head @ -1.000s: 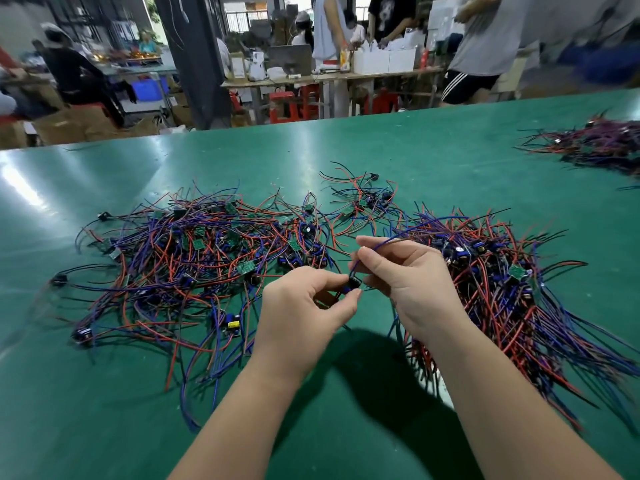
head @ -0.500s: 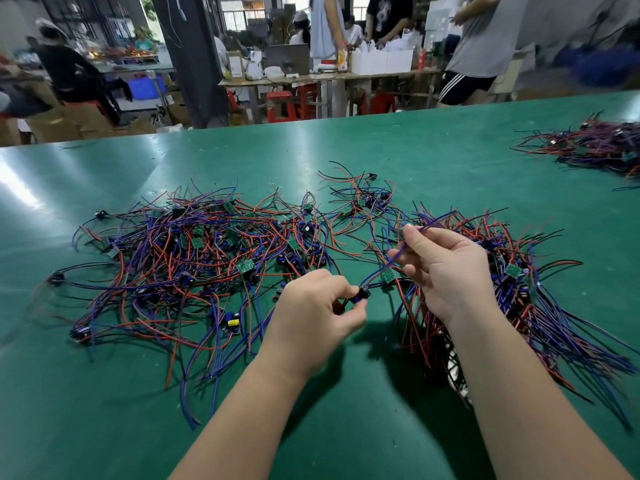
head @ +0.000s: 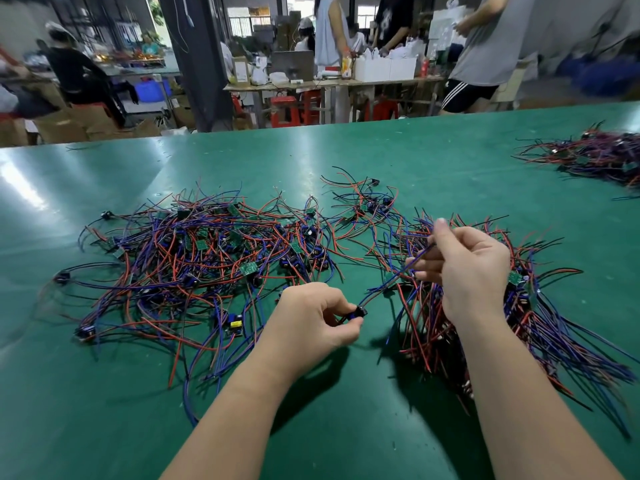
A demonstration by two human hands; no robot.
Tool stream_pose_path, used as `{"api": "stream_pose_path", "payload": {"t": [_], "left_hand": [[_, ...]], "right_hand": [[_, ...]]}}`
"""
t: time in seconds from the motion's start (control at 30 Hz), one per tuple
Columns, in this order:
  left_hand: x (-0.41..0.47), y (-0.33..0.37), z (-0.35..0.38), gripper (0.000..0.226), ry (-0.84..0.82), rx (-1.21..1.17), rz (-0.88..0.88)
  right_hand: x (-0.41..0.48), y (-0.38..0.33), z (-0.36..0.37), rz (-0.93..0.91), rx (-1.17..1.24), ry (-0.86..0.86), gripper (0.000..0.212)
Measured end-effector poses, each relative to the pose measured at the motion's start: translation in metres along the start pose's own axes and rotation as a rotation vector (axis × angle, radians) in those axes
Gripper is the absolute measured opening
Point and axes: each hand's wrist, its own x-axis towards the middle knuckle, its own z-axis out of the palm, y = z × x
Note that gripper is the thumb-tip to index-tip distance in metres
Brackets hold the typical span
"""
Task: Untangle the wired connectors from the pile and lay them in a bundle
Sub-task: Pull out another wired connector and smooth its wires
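Two hands are stretching one wired connector [head: 389, 285] between them, the left hand [head: 311, 320] pinching its black plug [head: 360, 311], the right hand [head: 474, 268] pinching its leads [head: 419, 255] at two o'clock above the bundle [head: 540, 327], where a hard pull could be dragging snagged neighbours off the nine-o'clock pile [head: 207, 258].

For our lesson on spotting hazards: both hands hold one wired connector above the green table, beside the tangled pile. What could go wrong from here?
1. The wire stretches between the left hand, pinching the black connector, and the right hand; pulling harder might strain its joint.
2. The right hand is directly over the bundle, so the wire ends may snag there.
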Motion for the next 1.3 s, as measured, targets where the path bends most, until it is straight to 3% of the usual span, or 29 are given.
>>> {"api": "stream_pose_path", "payload": {"t": [0.2,0.3,0.37,0.53,0.6,0.67,0.8,0.87,0.97,1.07,1.2,1.3], "left_hand": [[0.001,-0.001,0.003,0.012,0.138,-0.198,-0.24],[0.007,-0.002,-0.002,0.01,0.323,-0.393,-0.415],[0.011,-0.002,-0.006,0.01,0.424,-0.66,-0.536],[0.013,-0.001,-0.004,0.021,0.428,-0.762,-0.556],[0.011,0.002,0.001,0.019,0.372,-0.792,-0.529],[0.011,0.007,0.005,0.023,0.349,-0.828,-0.542],[0.013,0.013,0.004,0.058,0.265,-0.828,-0.662],[0.015,0.014,0.002,0.058,0.222,-0.828,-0.681],[0.011,0.013,0.005,0.038,0.225,-0.578,-0.595],[0.005,0.007,0.005,0.016,0.164,-0.064,-0.278],[-0.001,0.009,0.008,0.03,-0.071,0.279,-0.037],[-0.003,0.016,0.007,0.024,-0.047,0.369,0.083]], "right_hand": [[0.006,-0.008,-0.002,0.243,0.069,-0.04,0.05],[-0.001,-0.008,0.003,0.243,0.014,-0.062,0.02],[-0.011,-0.007,0.01,0.219,-0.092,-0.175,0.006],[-0.041,-0.001,0.026,0.038,-0.387,-0.671,0.035],[-0.05,0.004,0.032,-0.063,-0.465,-0.748,0.044],[-0.052,0.007,0.035,-0.126,-0.503,-0.694,0.035],[-0.049,0.007,0.033,-0.092,-0.484,-0.55,0.028],[-0.041,0.003,0.027,-0.157,-0.533,-0.408,0.022],[-0.026,-0.011,0.011,-0.311,-0.602,-0.146,0.014],[-0.011,-0.026,-0.007,-0.427,-0.731,0.057,0.019],[0.005,-0.026,-0.022,-0.32,-1.032,-0.018,0.035],[0.006,-0.022,-0.022,-0.198,-1.294,-0.053,0.029]]}}
